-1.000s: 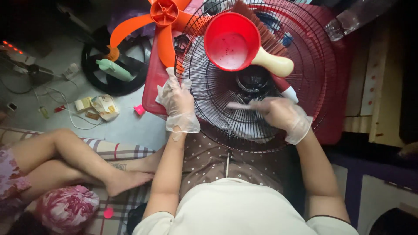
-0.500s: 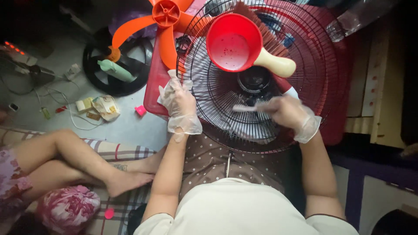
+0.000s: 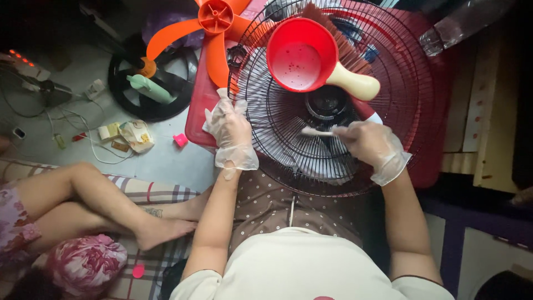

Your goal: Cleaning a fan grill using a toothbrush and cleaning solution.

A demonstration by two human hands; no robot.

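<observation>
Head view: my left hand [image 3: 230,133], gloved, has its grip closed on the left rim of the black wire fan guard [image 3: 288,150]; the guard lies roughly flat over a red basin [image 3: 195,119], its near edge over my lap. My right hand [image 3: 373,145], also gloved, is clamped on a small pale brush [image 3: 314,132]; the brush's long axis runs left-right, with its working end pointing left, away from the grip, on the wires just below the dark hub [image 3: 326,103]; so the right hand is the nearer one to the hub, the left is out at the rim. A red scoop with cream handle [image 3: 311,55] rests on the far half of the guard. Orange fan blades [image 3: 214,33] lie past the basin's far-left corner; another person's bare legs [image 3: 105,208] rest on the floor to my left.
</observation>
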